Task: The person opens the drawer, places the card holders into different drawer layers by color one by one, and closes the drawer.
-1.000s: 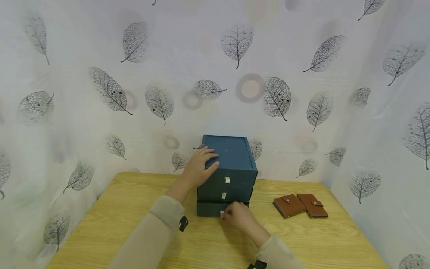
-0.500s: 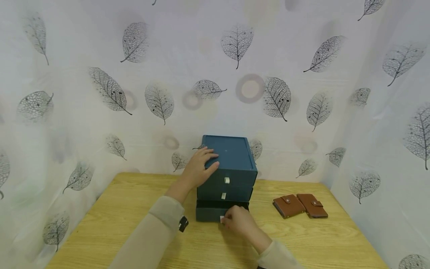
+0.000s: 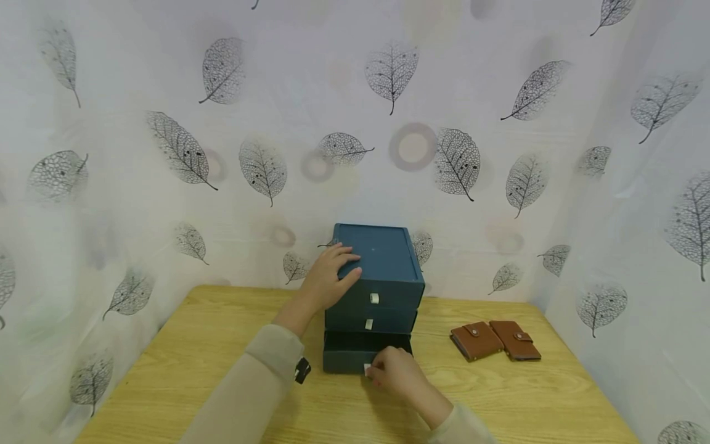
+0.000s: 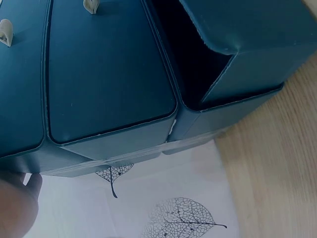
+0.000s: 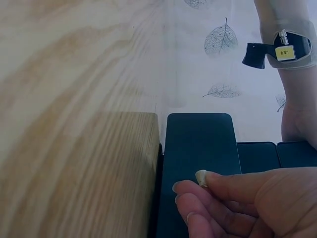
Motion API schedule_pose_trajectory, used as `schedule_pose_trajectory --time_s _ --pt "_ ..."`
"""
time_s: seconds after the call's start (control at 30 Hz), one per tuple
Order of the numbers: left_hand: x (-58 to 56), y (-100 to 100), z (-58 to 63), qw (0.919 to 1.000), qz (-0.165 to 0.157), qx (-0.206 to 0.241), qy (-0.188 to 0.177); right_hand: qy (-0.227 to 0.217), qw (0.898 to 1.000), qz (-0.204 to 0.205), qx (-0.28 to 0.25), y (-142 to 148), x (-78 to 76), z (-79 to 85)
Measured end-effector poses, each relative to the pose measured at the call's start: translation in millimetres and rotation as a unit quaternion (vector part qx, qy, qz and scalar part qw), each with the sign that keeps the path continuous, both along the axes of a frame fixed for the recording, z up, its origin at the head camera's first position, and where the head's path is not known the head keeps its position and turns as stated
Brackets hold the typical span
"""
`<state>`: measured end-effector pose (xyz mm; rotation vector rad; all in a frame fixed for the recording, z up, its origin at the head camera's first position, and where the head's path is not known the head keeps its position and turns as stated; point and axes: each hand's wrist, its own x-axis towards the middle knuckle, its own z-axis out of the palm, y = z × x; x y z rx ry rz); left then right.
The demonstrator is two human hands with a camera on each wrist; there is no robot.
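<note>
A dark blue three-drawer cabinet (image 3: 379,250) stands on the wooden table. Its bottom drawer (image 3: 344,362) is pulled partly out, and the dark inside shows behind the drawer front. My right hand (image 3: 403,374) pinches that drawer's pale pull tab (image 5: 200,177) between thumb and index finger. The left hand (image 3: 326,279) rests on the cabinet's top at its left edge, fingers extended. In the left wrist view the upper two drawers (image 4: 106,69) are closed flush, and the bottom drawer (image 4: 252,29) juts out.
Two brown wallets (image 3: 478,341) with snap straps lie together on the wooden table (image 3: 233,333), right of the cabinet. A white curtain (image 3: 333,80) printed with leaves hangs behind and at both sides.
The bottom drawer has slid farther out toward me, with my right hand drawing its tab along. More of the drawer's inside shows. My left hand has stayed on the cabinet top.
</note>
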<state>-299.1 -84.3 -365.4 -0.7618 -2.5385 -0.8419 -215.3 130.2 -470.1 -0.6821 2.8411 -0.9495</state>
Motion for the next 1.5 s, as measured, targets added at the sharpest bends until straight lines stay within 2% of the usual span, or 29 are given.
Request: schedule_pose_trajectory --time_s 0.17,0.33,0.63,0.97,1.23,1.5 --pt "-0.2 -0.1 -0.1 1.0 0.001 -0.002 0.0 0.012 1.0 -0.006 0.02 -0.8 4.5 1.1" --pt "0.4 -0.3 0.2 1.0 0.001 0.0 0.002 0.015 1.0 -0.007 0.018 -0.9 8.1 0.2" --pt "0.6 -0.3 0.0 1.0 0.003 -0.003 0.002 -0.004 1.0 -0.003 0.003 -0.4 14.9 -0.5" --pt "1.1 -0.1 0.5 1.0 0.006 -0.004 -0.001 0.008 1.0 0.007 0.01 1.1 20.9 -0.6" --pt "0.6 0.0 -0.5 1.0 0.005 -0.006 0.004 -0.006 1.0 0.015 -0.003 1.7 25.2 -0.7" --pt "0.3 0.0 -0.7 0.9999 0.002 -0.004 0.013 -0.008 1.0 0.009 0.008 0.7 30.6 2.0"
